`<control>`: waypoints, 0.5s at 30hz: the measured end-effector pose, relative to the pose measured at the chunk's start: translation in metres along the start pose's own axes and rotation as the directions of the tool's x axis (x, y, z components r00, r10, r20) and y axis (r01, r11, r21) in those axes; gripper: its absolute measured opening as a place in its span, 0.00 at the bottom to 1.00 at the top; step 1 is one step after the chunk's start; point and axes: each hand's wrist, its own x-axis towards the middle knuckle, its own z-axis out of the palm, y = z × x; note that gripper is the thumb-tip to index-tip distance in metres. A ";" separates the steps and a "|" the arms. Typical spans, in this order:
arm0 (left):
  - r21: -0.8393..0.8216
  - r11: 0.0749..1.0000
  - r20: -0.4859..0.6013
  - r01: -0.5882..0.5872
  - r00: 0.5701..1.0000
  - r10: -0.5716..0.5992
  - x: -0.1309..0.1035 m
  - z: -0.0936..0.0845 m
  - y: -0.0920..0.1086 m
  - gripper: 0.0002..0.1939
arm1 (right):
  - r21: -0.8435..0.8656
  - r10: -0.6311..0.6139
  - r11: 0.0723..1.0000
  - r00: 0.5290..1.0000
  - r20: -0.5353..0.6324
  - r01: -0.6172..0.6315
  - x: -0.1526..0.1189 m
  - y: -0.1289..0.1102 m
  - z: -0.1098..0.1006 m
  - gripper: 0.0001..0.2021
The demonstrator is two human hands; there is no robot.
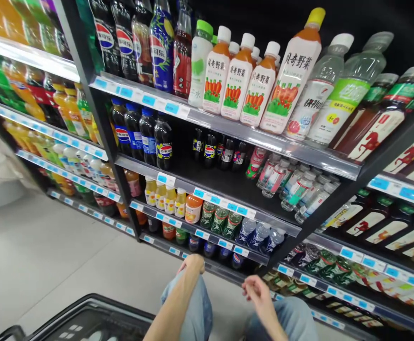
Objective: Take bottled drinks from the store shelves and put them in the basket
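My left hand (193, 262) hangs bent at the wrist over my left knee, in front of the bottom shelf. Its fingers are mostly hidden behind the back of the hand. Over my right knee is my right hand (257, 290), its fingers loosely curled together with nothing visible in them. Neither hand touches the shelves. Nearest to them are small dark bottles with blue and red labels (238, 260) on the bottom shelf and blue-labelled clear bottles (263, 235) one shelf up.
A black basket (96, 303) stands on the pale floor (72, 251) at lower left. The shelf rack (228, 128) holds several rows of drinks, with carrot-pictured juice bottles (236, 78) on top and small cola bottles (210, 148) deep on the middle shelf. Black uprights (96, 113) divide the bays.
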 end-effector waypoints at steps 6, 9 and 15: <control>-0.027 0.999 0.056 -0.047 0.997 0.048 -0.024 0.008 -0.005 0.35 | -0.072 -0.312 0.948 0.949 -0.036 0.309 0.059 -0.144 -0.012 0.23; -0.037 0.996 0.096 -0.079 0.992 0.082 -0.035 0.011 -0.010 0.35 | -0.127 -0.480 0.875 0.871 -0.104 0.467 0.083 -0.194 -0.016 0.18; -0.043 0.989 0.149 -0.138 0.978 0.143 -0.043 0.010 -0.010 0.33 | -0.179 -0.638 0.764 0.684 -0.354 0.620 0.148 -0.258 -0.033 0.30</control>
